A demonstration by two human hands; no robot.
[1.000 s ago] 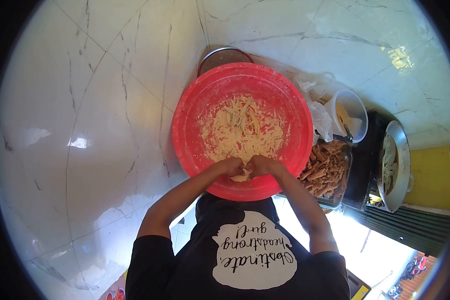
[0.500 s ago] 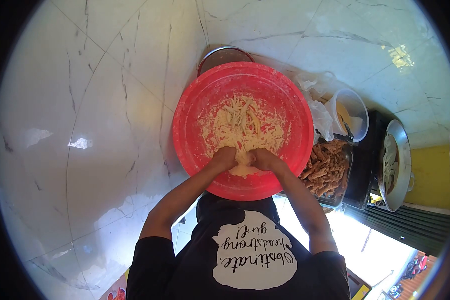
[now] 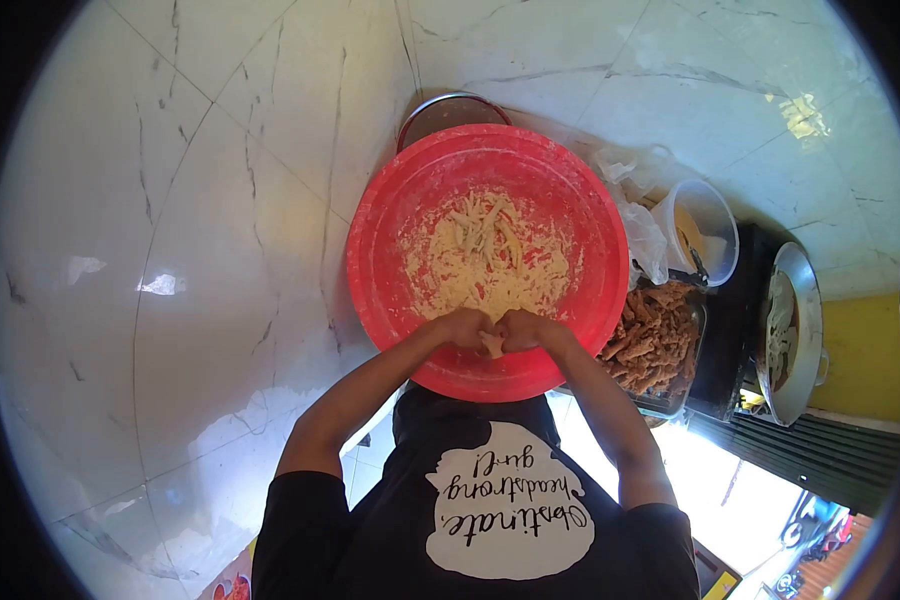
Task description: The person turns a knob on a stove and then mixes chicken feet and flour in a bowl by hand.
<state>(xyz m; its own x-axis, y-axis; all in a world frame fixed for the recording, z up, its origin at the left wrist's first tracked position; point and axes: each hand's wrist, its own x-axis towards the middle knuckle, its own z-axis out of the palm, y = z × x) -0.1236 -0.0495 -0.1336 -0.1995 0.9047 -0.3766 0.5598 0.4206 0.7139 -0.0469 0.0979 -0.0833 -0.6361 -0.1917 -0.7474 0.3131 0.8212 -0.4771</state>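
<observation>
A big red plastic basin [image 3: 570,200] sits on the marble floor in front of me. Pale floury dough crumbs and cut strips [image 3: 490,260] cover its bottom. My left hand [image 3: 462,328] and my right hand [image 3: 526,330] meet at the near side of the basin, fingers closed together around a small lump of dough [image 3: 492,345] pressed between them. My forearms reach in from below, over my black printed shirt.
A metal bowl [image 3: 448,108] peeks out behind the basin. To the right are a crumpled plastic bag [image 3: 638,230], a clear tub [image 3: 708,230], a tray of brown fried strips [image 3: 655,340], and a pan with food [image 3: 790,330] on a dark stove.
Half a second ago both hands were pressed down into the dough in the basin; now they have drawn back toward me and closed together on a small lump.
</observation>
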